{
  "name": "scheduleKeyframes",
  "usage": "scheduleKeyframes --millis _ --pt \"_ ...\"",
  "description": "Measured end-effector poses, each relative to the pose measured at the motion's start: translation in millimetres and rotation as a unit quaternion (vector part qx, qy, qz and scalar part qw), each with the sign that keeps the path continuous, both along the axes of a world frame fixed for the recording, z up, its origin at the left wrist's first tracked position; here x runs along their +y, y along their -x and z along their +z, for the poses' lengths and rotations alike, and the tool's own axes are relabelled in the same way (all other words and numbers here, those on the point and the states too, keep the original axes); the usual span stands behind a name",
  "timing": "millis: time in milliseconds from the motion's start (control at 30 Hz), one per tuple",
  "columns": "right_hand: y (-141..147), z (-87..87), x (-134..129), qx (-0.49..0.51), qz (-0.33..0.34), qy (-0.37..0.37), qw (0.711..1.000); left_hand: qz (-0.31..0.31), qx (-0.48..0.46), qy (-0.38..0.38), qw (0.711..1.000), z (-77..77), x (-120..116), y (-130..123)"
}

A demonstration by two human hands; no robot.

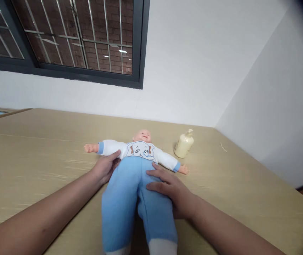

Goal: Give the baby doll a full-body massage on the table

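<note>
A baby doll [140,150] lies on its back on the table, head away from me and arms spread wide. It wears a white top with an elephant print and light blue trousers [122,202]. My left hand [107,167] rests against the doll's side at the waist, thumb stretched out towards the top; its other fingers are partly hidden beside the body. On the other side, my right hand [171,187] lies over the hip and thigh, its fingers spread on the blue cloth. The feet end of the doll falls at the picture's lower edge.
A cream pump bottle [184,144] stands on the wooden table [47,148] beyond the doll's arm at right. Farther right lies a thin pale strand [223,147]. White walls [194,63] border the back and right; a barred window [84,35] is above.
</note>
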State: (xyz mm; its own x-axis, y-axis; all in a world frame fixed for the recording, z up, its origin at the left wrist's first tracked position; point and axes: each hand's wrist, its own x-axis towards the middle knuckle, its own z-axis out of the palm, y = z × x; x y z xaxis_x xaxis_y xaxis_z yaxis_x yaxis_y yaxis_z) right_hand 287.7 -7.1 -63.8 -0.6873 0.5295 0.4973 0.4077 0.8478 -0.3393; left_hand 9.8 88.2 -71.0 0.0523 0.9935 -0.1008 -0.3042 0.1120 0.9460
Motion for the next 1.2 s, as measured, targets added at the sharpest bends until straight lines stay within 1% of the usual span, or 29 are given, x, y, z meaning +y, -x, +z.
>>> scheduleKeyframes --millis 67,133,267,400,533,600,700,833,900,967,1033,1067,1100,1133,1200 --pt "1 3.2 -1 -0.015 0.004 0.007 1.0 0.011 -0.004 0.016 1.0 1.6 2 0" --pt "2 6.7 -2 -0.027 -0.003 0.006 1.0 0.027 0.004 0.008 1.0 3.1 2 0" --pt "4 12.0 -5 -0.072 -0.026 -0.026 0.997 0.072 0.043 -0.002 0.996 4.9 0 -2" --pt "8 14.6 -12 -0.114 -0.037 -0.058 0.991 0.098 0.088 0.009 0.991 6.6 -1 -3" --pt "11 15.0 -20 -0.092 -0.029 -0.1 0.99 0.103 0.12 0.0 0.987 10.0 -3 -3" --pt "11 14.2 -22 -0.072 -0.03 -0.106 0.991 0.106 0.143 -0.004 0.984 10.6 -3 -1" --pt "9 12.2 -21 -0.048 -0.049 -0.088 0.994 0.11 0.211 -0.026 0.971 8.6 -1 4" --pt "5 9.4 -17 -0.004 -0.059 -0.04 0.997 0.125 0.327 -0.086 0.933 6.0 -3 10" --pt "5 7.6 -16 0.028 -0.07 -0.003 0.997 0.111 0.351 -0.128 0.921 7.3 -7 9" --pt "9 6.1 -13 0.087 -0.093 0.062 0.99 0.08 0.382 -0.18 0.903 10.6 -11 8" --pt "16 5.8 -10 0.169 -0.123 0.159 0.965 0.042 0.431 -0.235 0.87 14.9 -14 7" --pt "21 6.4 -8 0.21 -0.137 0.212 0.945 0.021 0.455 -0.256 0.853 17.1 -14 7" --pt "26 7.5 -5 0.25 -0.146 0.273 0.917 0.0 0.473 -0.272 0.838 19.3 -14 7" --pt "32 9.1 -2 0.291 -0.148 0.34 0.882 -0.021 0.486 -0.283 0.827 21.3 -14 7" --pt "40 13.3 5 0.364 -0.126 0.474 0.792 -0.052 0.503 -0.296 0.81 24.5 -12 8"
